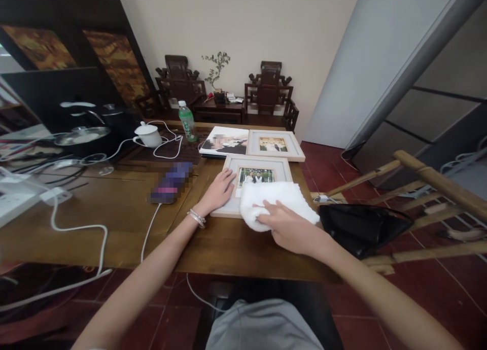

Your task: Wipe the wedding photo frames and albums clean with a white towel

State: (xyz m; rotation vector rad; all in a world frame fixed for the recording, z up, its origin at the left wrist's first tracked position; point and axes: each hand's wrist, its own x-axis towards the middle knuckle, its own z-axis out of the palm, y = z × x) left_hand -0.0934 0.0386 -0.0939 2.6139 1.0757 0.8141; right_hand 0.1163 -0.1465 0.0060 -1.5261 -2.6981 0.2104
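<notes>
A pale wooden picture frame point(227, 206) with a photo of two people lies flat near the table's front edge. My left hand point(217, 191) rests on its left side, fingers stretched out and holding nothing. A folded white towel point(277, 194) covers the frame's lower right part. My right hand point(288, 227) grips this towel from above, with some fingers tucked into its folds. Behind lies a second picture frame point(293, 146), also flat, and beside it a photo album or printed board point(222, 136) with a partly blurred picture.
Left of the frame lies a phone point(171, 183) on a charging cable. A green-labelled bottle point(186, 121), a white lidded cup point(147, 136) and a dark pot point(85, 139) stand farther back among cables. A black bag or bin point(361, 228) and bamboo rack point(441, 182) are at right.
</notes>
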